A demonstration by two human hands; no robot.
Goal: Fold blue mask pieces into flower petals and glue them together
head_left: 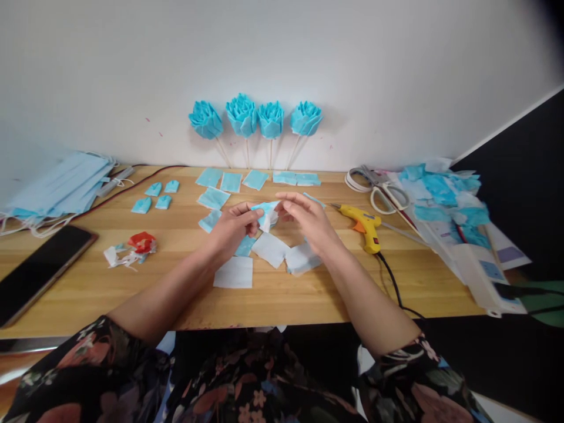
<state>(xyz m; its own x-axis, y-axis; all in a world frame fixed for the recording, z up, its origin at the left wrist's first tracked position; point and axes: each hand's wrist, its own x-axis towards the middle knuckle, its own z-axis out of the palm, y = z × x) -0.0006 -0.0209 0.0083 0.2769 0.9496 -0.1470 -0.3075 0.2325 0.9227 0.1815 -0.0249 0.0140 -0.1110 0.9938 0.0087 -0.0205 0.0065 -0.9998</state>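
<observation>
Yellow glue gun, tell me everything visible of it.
The glue gun looks plastic, with a yellow body, an orange trigger, a dark nozzle and a red switch low on its handle. It lies on its side on the wooden tabletop, nozzle pointing left. A pale stick appears to extend from its back; a black cord runs from the handle to the tabletop's front edge. Nothing grips it.

No word, brand or number can be read. By the right edge of the desk [282, 308], a purple block is printed on a white sheet [504, 242] and a blue patch is borne by a white package [473, 267]; any lettering there is too blurred to be made out.
</observation>
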